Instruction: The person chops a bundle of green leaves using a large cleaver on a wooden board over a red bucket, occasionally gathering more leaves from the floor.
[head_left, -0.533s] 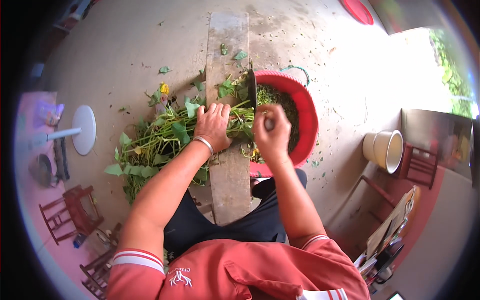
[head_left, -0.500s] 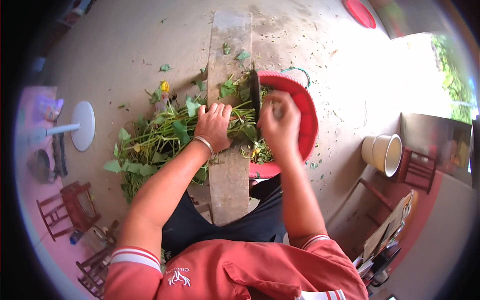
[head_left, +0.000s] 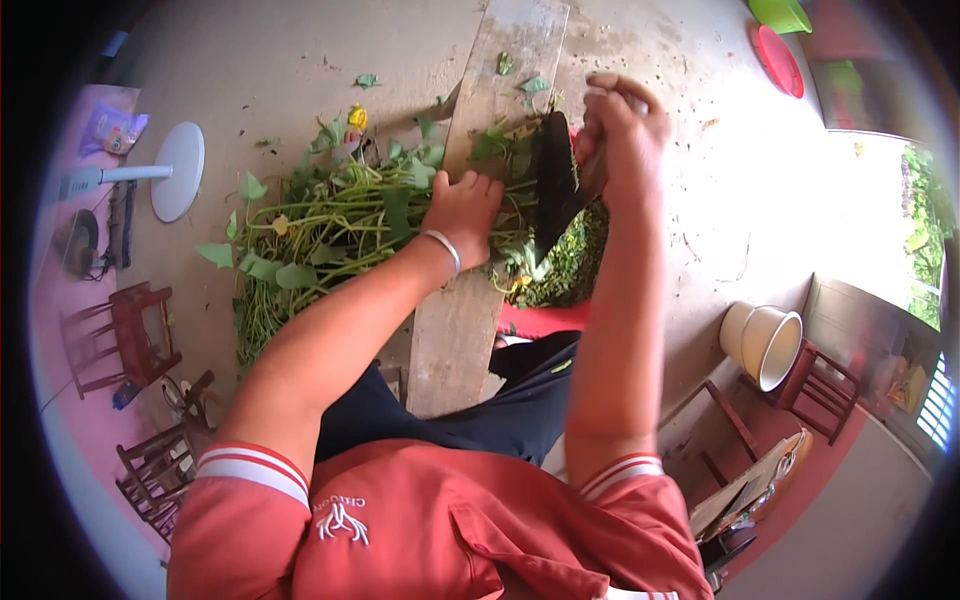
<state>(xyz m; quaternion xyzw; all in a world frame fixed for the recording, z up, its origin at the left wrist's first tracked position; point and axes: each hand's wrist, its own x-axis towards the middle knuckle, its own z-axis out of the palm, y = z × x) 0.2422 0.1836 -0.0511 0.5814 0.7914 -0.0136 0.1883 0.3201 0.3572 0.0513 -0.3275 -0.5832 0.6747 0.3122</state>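
My left hand, with a silver bangle at the wrist, presses a bundle of leafy green stems down across a long wooden plank. My right hand is raised above the plank's right edge, shut on the handle of a dark broad knife whose blade hangs just right of my left fingers. Below the blade, chopped greens fill a red basin, mostly hidden by my right forearm.
A white fan base stands on the concrete floor at left. Small wooden chairs sit at lower left. A cream bucket and a wooden chair are at right. A red lid lies at upper right.
My right hand has lifted the knife up from the stems, closer to the camera. My left hand stays pressed on the bundle.
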